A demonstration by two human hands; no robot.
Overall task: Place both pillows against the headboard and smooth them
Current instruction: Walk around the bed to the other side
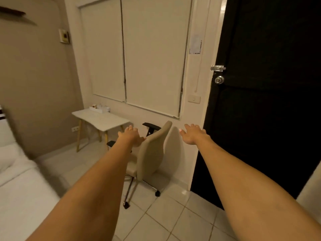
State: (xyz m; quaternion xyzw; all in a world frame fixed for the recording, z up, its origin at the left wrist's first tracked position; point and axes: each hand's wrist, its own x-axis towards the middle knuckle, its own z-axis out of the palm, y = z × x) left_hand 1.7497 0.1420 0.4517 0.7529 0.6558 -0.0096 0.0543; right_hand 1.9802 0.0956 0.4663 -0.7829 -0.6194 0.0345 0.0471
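Observation:
Both my arms are stretched out in front of me over the tiled floor. My left hand (pixel 131 136) is open with fingers apart, in front of the beige office chair. My right hand (pixel 192 134) is open too, palm down, in front of the white wall, and holds nothing. A white bed (pixel 22 185) fills the lower left corner; a soft white bulge at its far end (pixel 7 153) may be a pillow, blurred and cut off by the frame. The headboard is not clearly in view.
A beige office chair (pixel 152 153) on castors stands between my hands. A small white desk (pixel 100 119) stands against the wall behind it. A black door (pixel 260 119) is on the right, and closed window blinds (pixel 139 58) ahead.

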